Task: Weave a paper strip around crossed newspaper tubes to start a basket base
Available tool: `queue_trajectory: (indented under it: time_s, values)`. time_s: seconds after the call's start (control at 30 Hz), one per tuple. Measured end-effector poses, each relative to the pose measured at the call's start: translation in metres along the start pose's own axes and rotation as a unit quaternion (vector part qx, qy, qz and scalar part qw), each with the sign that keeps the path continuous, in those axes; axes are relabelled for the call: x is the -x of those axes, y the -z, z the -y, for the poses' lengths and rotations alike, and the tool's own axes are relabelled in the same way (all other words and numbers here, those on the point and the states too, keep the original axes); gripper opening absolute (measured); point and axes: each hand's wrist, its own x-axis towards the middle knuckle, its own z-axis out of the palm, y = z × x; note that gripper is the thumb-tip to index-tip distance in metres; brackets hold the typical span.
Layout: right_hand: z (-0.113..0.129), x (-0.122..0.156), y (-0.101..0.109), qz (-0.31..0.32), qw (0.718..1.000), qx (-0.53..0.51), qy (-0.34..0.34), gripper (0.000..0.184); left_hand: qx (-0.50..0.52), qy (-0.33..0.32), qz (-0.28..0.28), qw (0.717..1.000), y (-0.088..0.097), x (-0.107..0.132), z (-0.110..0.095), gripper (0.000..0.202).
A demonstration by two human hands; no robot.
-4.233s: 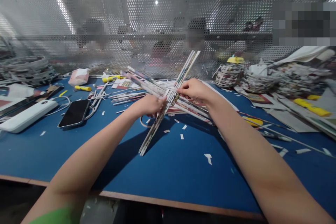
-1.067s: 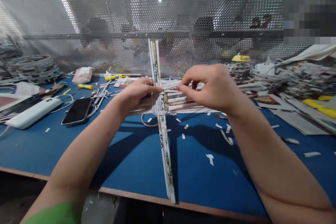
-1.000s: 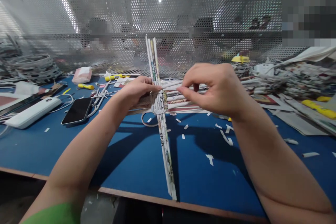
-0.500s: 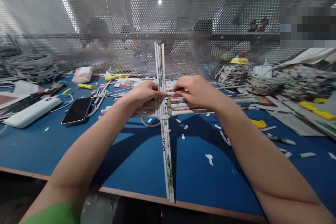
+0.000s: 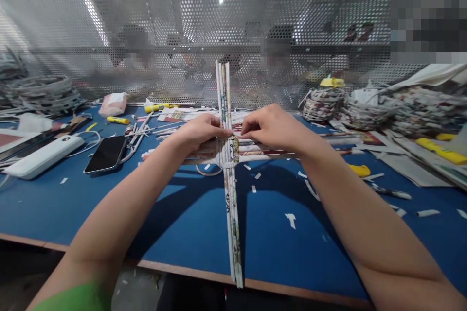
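I hold a cross of rolled newspaper tubes (image 5: 230, 194) above the blue table (image 5: 175, 223). One bundle of tubes runs straight up and down, the other lies sideways behind my hands. My left hand (image 5: 199, 133) is closed on the crossing point from the left, thumb on top. My right hand (image 5: 273, 129) pinches a thin paper strand at the crossing from the right. The strand is wrapped round the middle of the cross.
A black phone (image 5: 105, 153), a white power bank (image 5: 40, 155) and cables lie at the left. Yellow glue sticks (image 5: 116, 120), loose paper tubes (image 5: 175, 129) and woven paper baskets (image 5: 323, 104) sit further back. A perforated metal screen (image 5: 233, 34) stands behind, with people beyond it.
The cross was turned from a slanted X to upright and sideways. In the last second my right hand came down closer to the crossing and the view shifted slightly.
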Motion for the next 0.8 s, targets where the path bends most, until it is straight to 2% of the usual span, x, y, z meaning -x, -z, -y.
queue_trajectory:
  time_s: [0.2,0.33,0.43,0.63,0.8]
  values:
    - [0.005,0.005,0.004,0.032,0.999,0.018,0.03,0.028,0.027,0.026,0.013,0.999,0.005,-0.001,0.003,0.026]
    - [0.011,0.004,0.002,-0.007,0.999,0.033,-0.001,0.02,0.065,0.028,0.035,0.997,0.004,-0.003,0.004,0.026]
    - [0.01,0.002,-0.002,-0.021,0.999,0.045,0.002,0.016,0.079,0.025,0.041,0.996,0.0,-0.004,0.005,0.027]
    - [0.012,0.001,-0.006,0.012,0.984,0.171,0.041,0.018,0.108,0.059,0.069,0.99,-0.008,-0.006,0.01,0.031]
    - [0.017,-0.001,-0.01,0.003,0.966,0.255,0.038,0.02,0.133,0.067,0.041,0.988,-0.009,-0.009,0.013,0.028]
